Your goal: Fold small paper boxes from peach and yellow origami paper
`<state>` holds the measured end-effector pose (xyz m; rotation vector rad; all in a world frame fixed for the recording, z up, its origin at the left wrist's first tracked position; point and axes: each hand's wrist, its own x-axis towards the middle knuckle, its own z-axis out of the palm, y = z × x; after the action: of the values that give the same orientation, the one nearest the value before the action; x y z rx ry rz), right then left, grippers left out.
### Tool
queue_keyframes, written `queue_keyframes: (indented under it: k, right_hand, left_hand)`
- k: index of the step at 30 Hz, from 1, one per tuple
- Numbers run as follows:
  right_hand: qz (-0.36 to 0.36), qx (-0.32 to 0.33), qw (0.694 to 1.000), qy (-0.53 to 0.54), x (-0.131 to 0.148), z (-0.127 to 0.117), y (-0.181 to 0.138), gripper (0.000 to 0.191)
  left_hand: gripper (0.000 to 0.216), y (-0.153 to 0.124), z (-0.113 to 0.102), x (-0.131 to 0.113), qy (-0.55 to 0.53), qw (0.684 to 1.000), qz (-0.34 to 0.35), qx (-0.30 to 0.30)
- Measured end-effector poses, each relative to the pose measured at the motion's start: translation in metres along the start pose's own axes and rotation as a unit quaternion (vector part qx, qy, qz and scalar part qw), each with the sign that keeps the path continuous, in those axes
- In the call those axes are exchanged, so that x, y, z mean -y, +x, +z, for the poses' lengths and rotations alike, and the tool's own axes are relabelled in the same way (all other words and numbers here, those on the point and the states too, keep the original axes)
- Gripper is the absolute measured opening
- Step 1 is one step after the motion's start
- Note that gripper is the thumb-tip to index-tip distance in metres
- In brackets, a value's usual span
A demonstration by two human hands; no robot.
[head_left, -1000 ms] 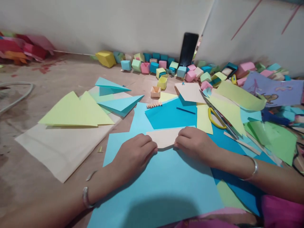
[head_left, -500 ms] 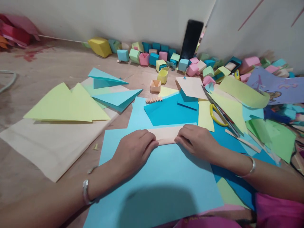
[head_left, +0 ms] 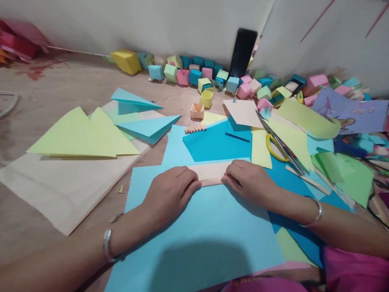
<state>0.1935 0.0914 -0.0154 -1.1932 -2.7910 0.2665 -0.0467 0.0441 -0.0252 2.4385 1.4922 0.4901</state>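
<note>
A narrow strip of pale peach paper (head_left: 210, 172) lies across the light blue sheet (head_left: 212, 219), its near edge folded over. My left hand (head_left: 174, 186) pinches the strip's left end between thumb and curled fingers. At the other end, my right hand (head_left: 247, 180) pinches it the same way. Both hands rest on the blue sheet, and they hide the strip's two ends. Beyond the strip lie a darker blue paper (head_left: 212, 144) and a small zigzag-folded peach piece (head_left: 195, 129).
Scissors (head_left: 278, 148) with a yellow handle lie to the right among paper scraps. A phone (head_left: 243, 52) leans against the wall behind several small paper boxes (head_left: 196, 77). Folded yellow paper (head_left: 82, 138) sits on a large pale sheet (head_left: 57, 190) at left.
Both hands keep their pinch on the peach strip with hardly any movement. The whole view has shifted slightly.
</note>
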Motion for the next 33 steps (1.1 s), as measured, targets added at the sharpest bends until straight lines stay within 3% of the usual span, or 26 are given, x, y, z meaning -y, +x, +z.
queue_keyframes:
  k: [7, 12, 20, 27, 33]
  right_hand:
    - [-0.118, -0.062, 0.989, 0.061, -0.006, -0.008, -0.003, 0.022]
    - [-0.175, -0.088, 0.978, 0.079, -0.006, -0.007, 0.0, 0.019]
    - [-0.087, -0.025, 0.992, 0.086, -0.006, -0.004, -0.002, 0.037]
    - [-0.044, -0.008, 0.997, 0.06, 0.002, -0.006, -0.004, 0.031]
    - [-0.046, 0.004, 0.991, 0.129, 0.005, -0.01, -0.01, 0.028]
  left_hand:
    - [0.023, -0.004, -0.006, -0.002, -0.044, 0.996, 0.075, -0.002]
    - [0.023, -0.005, -0.006, -0.001, -0.038, 0.996, 0.076, 0.006]
    - [0.021, -0.007, -0.006, -0.007, -0.027, 0.999, 0.022, 0.028]
    - [0.026, -0.006, -0.007, -0.011, -0.004, 0.998, -0.007, 0.065]
    - [0.028, -0.004, -0.008, -0.015, 0.006, 0.997, -0.008, 0.076]
